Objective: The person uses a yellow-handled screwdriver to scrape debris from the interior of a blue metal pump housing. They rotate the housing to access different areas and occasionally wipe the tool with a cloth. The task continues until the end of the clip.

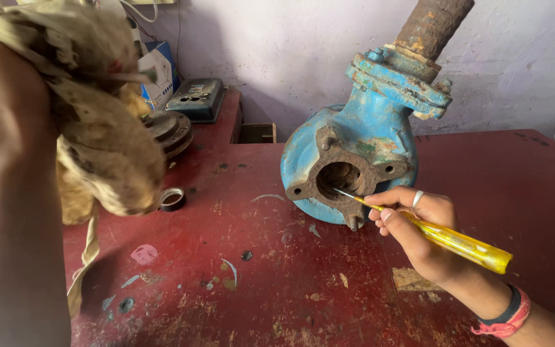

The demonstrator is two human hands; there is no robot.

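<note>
Nearest the camera, at the upper left of the frame, the left hand (4,90) was raised and clenched around a wad of dirty, yellowed rag (101,122), a loose strip of which hung toward the red bench (277,283). At the lower right, the right hand (419,228), with a ring on one finger and bands at the wrist, was closed on the yellow handle of a screwdriver (448,238). The tip was set inside the round bore of the rusted flange on the blue pump casing (354,160), which stood at centre frame with a corroded pipe stub (431,26) rising to the upper right. The step in hand appeared to be scraping deposits out of the bore. The next move would likely call for steady tip control along the inner wall, then the rag brought across to wipe. A tape roll (172,199) lay on the bench left of the casing.
</note>
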